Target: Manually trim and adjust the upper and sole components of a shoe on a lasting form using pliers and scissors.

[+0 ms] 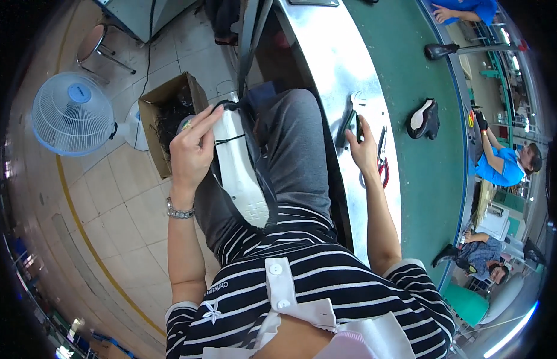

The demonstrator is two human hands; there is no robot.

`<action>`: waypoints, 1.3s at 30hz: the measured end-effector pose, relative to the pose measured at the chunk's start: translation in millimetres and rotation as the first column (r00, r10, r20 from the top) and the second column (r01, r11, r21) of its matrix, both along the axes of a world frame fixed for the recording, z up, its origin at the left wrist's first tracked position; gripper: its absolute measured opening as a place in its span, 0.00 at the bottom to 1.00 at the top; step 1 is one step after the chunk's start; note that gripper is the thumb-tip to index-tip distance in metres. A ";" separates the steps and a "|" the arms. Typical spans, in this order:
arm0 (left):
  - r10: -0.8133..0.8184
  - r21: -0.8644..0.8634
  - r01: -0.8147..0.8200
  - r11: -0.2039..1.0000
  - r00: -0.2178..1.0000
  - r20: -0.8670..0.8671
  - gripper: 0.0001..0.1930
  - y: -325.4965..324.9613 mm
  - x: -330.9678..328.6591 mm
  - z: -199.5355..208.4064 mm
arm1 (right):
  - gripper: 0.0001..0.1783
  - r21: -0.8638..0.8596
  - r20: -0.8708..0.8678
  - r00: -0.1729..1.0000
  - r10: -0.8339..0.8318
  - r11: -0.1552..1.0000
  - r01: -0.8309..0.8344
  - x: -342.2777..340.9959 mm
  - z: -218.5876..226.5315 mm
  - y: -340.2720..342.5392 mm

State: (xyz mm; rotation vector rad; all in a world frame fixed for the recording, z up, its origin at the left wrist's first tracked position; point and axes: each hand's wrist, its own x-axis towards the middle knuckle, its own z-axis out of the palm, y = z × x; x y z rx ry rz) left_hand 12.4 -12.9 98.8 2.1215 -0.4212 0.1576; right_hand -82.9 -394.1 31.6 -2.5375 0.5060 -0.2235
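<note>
A black shoe upper with a white sole side facing up rests over my lap, its toe toward the far side. A thin dark strand crosses its white face. My left hand is closed on the shoe's left edge near the far end, fingers pressed at the rim. On the shiny metal bench strip, my right hand has its thumb and fingers around the dark green handles of a pair of pliers, whose metal jaws point away from me. Red-handled scissors lie just right of that hand.
Left of my knees stands an open cardboard box with dark scraps inside, beside a white fan. A green belt runs along the bench and carries another black shoe. Co-workers sit across it. A stool stands far left.
</note>
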 end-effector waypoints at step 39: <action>0.244 0.176 -0.269 0.947 0.958 0.151 0.17 -27.9 -65.2 2.3 | 0.20 0.819 -0.291 0.866 0.405 0.574 0.007 -59.6 130.4 159.9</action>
